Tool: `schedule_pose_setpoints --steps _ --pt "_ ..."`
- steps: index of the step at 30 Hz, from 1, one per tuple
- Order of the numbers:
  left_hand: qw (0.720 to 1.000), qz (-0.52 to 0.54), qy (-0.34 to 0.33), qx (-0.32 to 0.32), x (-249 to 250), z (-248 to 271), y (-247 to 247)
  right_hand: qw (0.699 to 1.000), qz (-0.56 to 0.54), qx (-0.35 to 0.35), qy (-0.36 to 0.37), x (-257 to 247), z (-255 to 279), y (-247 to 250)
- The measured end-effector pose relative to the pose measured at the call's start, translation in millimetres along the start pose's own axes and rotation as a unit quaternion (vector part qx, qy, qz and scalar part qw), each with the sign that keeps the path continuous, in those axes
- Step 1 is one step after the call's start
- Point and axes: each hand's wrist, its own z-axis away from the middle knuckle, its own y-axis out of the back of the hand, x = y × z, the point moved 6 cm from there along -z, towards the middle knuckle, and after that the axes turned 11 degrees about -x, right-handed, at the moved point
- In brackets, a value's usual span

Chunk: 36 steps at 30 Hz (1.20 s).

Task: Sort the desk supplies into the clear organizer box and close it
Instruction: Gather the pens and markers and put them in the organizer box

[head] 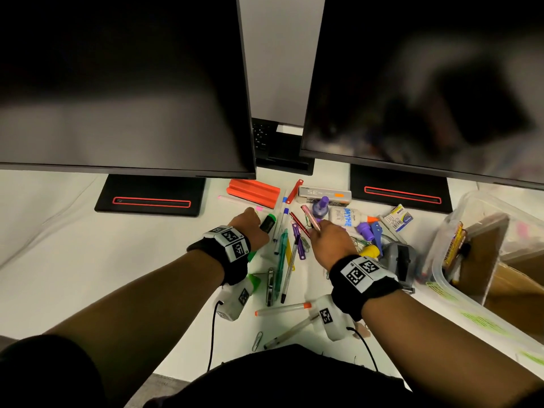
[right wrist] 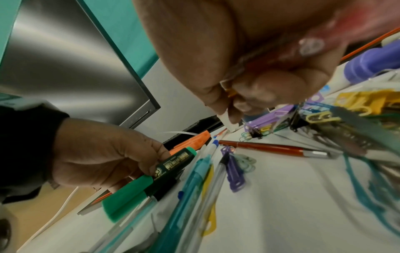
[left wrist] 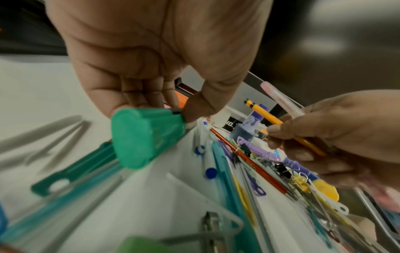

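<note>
- Hands both loaded: your left hand (head: 250,228) grips the green highlighter (head: 268,222), your right hand (head: 329,242) bunches a pink pen (head: 310,217) and a yellow pencil (left wrist: 263,112), probably saving trips.
- Organizer box (head: 471,260) sits open on the counter (head: 73,245), right of the clutter.

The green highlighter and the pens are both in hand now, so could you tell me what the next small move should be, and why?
Probably carry both across to the clear organizer box at the right and drop them in. The left hand already grips the green highlighter, the right hand holds a pink pen and a yellow one, and the box stands open.
</note>
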Motion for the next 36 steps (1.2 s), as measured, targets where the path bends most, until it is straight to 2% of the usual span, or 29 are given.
schedule_pose_setpoints --steps 2,5,13,21,27,30,36 --pt "1.000 0.021 -0.002 -0.018 0.6 0.5 -3.6 1.000 0.021 -0.005 0.010 -5.8 -1.3 -1.1" --pt "0.999 -0.016 -0.021 -0.031 6.5 3.0 -9.4 0.998 0.053 -0.012 0.028 -14.6 -6.6 -5.1" --pt "0.998 -0.049 -0.037 -0.020 16.8 8.3 -17.2 0.987 0.136 -0.040 0.074 -22.5 -6.4 -17.2" --pt "0.984 -0.172 -0.043 -0.030 23.8 12.6 -40.3 0.986 0.157 -0.049 0.036 -5.0 -2.8 -14.6" --pt "0.980 -0.188 -0.030 -0.051 26.8 15.2 -48.4 0.983 0.174 -0.062 0.023 0.1 -4.3 -18.8" --pt "0.982 -0.184 -0.025 -0.045 26.1 15.1 -49.5 0.985 0.163 -0.062 0.022 -1.7 -4.3 -19.0" --pt "0.987 -0.149 -0.006 -0.056 22.0 15.0 -47.0 0.997 0.060 -0.050 -0.006 1.7 -2.9 -12.3"
